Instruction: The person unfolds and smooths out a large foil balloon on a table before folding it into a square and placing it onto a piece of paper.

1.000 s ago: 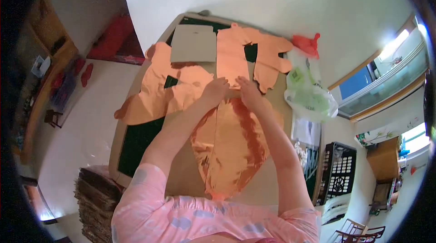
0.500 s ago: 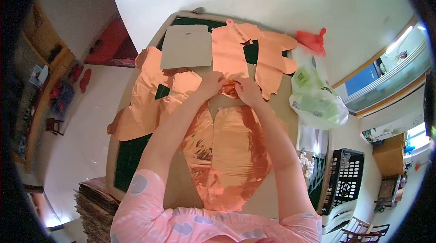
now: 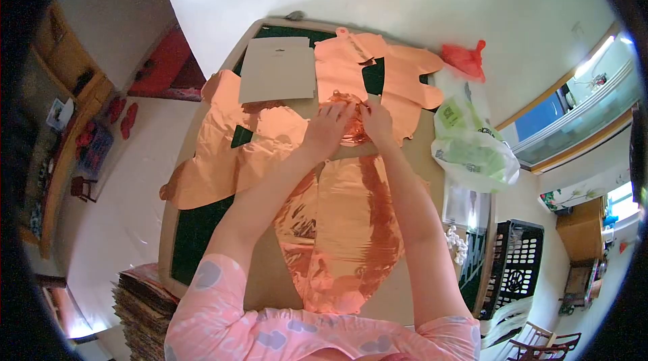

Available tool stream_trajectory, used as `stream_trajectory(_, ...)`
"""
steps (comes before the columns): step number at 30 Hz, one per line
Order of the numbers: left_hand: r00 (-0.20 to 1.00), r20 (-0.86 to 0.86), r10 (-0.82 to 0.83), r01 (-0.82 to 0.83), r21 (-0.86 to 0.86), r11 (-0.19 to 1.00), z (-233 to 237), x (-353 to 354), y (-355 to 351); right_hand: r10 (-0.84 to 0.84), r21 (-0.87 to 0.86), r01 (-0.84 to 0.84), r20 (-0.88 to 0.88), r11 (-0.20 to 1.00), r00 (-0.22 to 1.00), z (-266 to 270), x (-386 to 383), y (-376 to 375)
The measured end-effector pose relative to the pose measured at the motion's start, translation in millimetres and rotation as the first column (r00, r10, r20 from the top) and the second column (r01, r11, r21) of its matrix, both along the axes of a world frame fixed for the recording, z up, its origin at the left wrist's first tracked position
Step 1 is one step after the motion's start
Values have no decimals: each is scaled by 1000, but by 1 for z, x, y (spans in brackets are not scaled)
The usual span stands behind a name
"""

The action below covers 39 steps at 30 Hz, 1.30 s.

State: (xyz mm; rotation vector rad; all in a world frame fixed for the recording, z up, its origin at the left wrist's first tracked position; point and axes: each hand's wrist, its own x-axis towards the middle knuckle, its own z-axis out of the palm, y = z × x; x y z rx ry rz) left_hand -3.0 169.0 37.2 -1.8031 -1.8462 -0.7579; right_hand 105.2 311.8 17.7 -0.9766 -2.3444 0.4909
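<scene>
Flat rose-gold foil balloons lie spread over the table. Crumpled folds of one foil balloon (image 3: 355, 133) bunch up between my two hands. My left hand (image 3: 327, 128) rests on those folds with its fingers stretched forward. On the other side, my right hand (image 3: 376, 123) has bent fingers closed at the edge of the foil. Nearer my body, a shiny foil balloon (image 3: 351, 212) lies flat between my forearms. To the left is another wide foil balloon (image 3: 209, 165), and at the far right a foil balloon (image 3: 405, 84) with rounded lobes.
A grey cardboard sheet (image 3: 277, 71) lies on the balloons at the back. On the right sit a white-and-green plastic bag (image 3: 476, 148) and a red bag (image 3: 464, 61). A black crate (image 3: 516, 263) stands beyond the table, and a layered stack (image 3: 145, 310) at lower left.
My left hand has opened from a pinch and now lies over the foil. The right hand has shifted slightly right. More crumpled foil shows between them, reaching farther back.
</scene>
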Motion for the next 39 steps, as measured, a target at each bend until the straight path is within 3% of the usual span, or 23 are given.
stream_trajectory(3, 991, 129, -28, 12, 124, 992, 23, 4, 1, 9, -31, -8, 19, 999, 1000, 12, 2, -9)
stream_trajectory(6, 1000, 14, 0, 3, -192, 981, 4, -14, 9, 3, -25, -3, 3, 1000, 1000, 7, 1, -8)
stream_trajectory(9, 994, 107, 24, -18, -52, 998, -4, -15, 15, -20, -28, 20, 22, 999, 1000, 7, 0, -7)
stream_trajectory(12, 838, 538, 89, 50, -239, 970, 3, -14, 15, -12, -43, 13, 9, 999, 1000, 7, 1, -6)
stream_trajectory(15, 598, 799, 65, 75, -137, 988, -10, -18, 25, 7, -40, -6, 23, 999, 1000, 5, 2, -4)
stream_trajectory(18, 645, 763, 38, -18, -35, 999, -19, -17, 30, 38, -37, -38, 1, 999, 999, 9, 4, -9)
stream_trajectory(24, 611, 790, -48, 34, 35, 999, -18, -16, 38, 32, -36, -28, 138, 999, 990, 14, 2, -18)
stream_trajectory(27, 782, 623, -24, 17, 18, 1000, -15, -9, 36, -144, 52, 139, 112, 989, 983, 10, -6, -16)
stream_trajectory(30, 836, 546, 60, -14, -89, 996, -17, -6, 33, -66, 78, 57, 117, 995, 991, 17, -7, -11)
stream_trajectory(33, 929, 250, 273, -229, -189, 955, -21, -7, 33, -196, -11, 196, 2, 981, 981, 18, -10, -5)
stream_trajectory(36, 912, -137, 387, -389, 9, 921, -20, -8, 41, -252, -113, 234, -194, 966, 948, 25, -7, 9)
stream_trajectory(39, 956, -153, 249, -280, -230, 932, -28, -19, 53, -122, 281, 187, -233, 941, 965, 35, -1, 12)
